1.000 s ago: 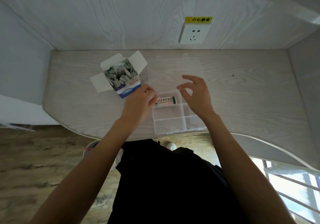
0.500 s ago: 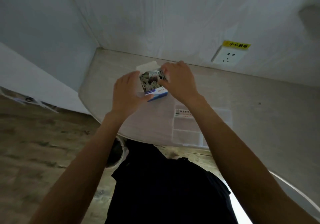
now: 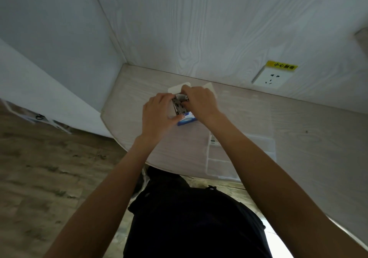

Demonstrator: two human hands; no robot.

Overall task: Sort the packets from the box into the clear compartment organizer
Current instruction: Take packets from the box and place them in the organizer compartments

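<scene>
We steady the box (image 3: 185,119) with our left hand (image 3: 159,114) while our right hand (image 3: 201,102) pinches packets (image 3: 180,108); the organizer (image 3: 219,166) lies at 5 o'clock, nearer the right.

left hand (image 3: 159,114): fingers curled, thumb stretched toward the other hand, gripping the box (image 3: 186,119) | right hand (image 3: 201,102): knuckles up, fingertips bent downward, whether it pinches anything is hidden | both forearms bare, reaching forward, hands almost touching

Pale wood-grain counter (image 3: 298,122) set in a corner of matching wall panels (image 3: 199,28). White socket (image 3: 270,78) at two o'clock, yellow label (image 3: 281,66) above. Brown plank floor (image 3: 49,174) at eight o'clock.
</scene>
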